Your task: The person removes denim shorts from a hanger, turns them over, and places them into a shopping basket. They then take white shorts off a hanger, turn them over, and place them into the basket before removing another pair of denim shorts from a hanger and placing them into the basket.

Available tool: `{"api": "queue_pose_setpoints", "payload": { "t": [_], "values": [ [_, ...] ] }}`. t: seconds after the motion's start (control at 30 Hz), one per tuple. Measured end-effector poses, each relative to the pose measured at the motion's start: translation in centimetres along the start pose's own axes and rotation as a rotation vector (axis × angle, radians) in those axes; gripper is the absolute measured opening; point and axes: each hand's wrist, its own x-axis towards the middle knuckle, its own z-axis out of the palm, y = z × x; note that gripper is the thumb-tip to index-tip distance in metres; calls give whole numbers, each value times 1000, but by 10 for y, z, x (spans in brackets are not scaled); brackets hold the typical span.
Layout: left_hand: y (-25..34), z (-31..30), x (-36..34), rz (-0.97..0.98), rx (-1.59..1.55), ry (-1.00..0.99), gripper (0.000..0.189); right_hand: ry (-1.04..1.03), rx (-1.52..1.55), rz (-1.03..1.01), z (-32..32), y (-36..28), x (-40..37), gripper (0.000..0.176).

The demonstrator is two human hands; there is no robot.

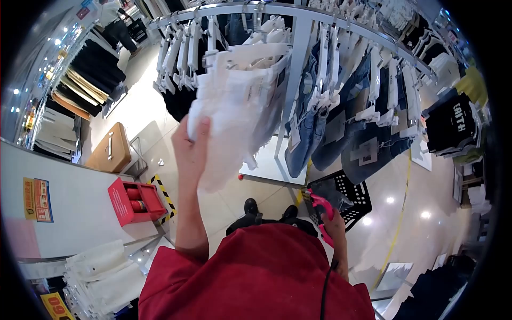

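Observation:
White shorts (229, 101) with frayed hems hang from white clip hangers on the rail, tilted toward me. My left hand (194, 141) is closed on their left edge, thumb in front; its other fingers are hidden behind the cloth. Low on the right, my right hand (335, 226) is wrapped round the pink handle (321, 205) of a black shopping basket (358, 205). Inside the basket lies a dark grey garment (335, 193). Several blue jeans (306, 130) hang from clip hangers right of the shorts.
A white metal clothes rack (300, 48) stands ahead of me. On the left are a tan stool (109, 144) and a red fire-extinguisher box (137, 205) beside a striped post. Folded white clothes (101, 272) lie lower left. Another person (114, 24) stands at the far upper left.

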Motion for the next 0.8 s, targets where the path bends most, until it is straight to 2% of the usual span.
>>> {"api": "queue_pose_setpoints", "payload": {
  "t": [0.07,0.1,0.13,0.17,0.27,0.3,0.33,0.4,0.47,0.57,0.67,0.8],
  "values": [
    [6,11,-15,60,54,-67,21,45,-104,-265,-17,-22,1,51],
    [10,18,-21,65,57,-125,22,-9,-14,-255,-37,-51,5,47],
    [-1,29,-25,235,110,-132,23,-61,74,-244,-59,-87,11,44],
    [17,36,-32,126,84,-191,28,-112,159,-233,-80,-125,15,40],
    [6,60,-38,227,183,-220,31,-49,483,-463,-137,-227,15,20],
    [4,67,-39,295,211,-201,31,-1,486,-626,-154,-254,19,18],
    [9,71,-40,244,214,-241,29,72,429,-707,-170,-285,23,19],
    [9,79,-39,310,249,-235,27,236,168,-673,-192,-343,32,38],
    [6,88,-37,326,275,-263,29,238,-207,-621,-203,-387,48,49],
    [10,92,-36,207,264,-365,32,284,-433,-561,-192,-412,87,59],
    [1,95,-32,211,176,-364,35,301,-510,-606,-185,-407,100,60],
    [-13,103,-34,269,90,-307,37,237,-488,-529,-178,-408,104,57]
  ]
}}
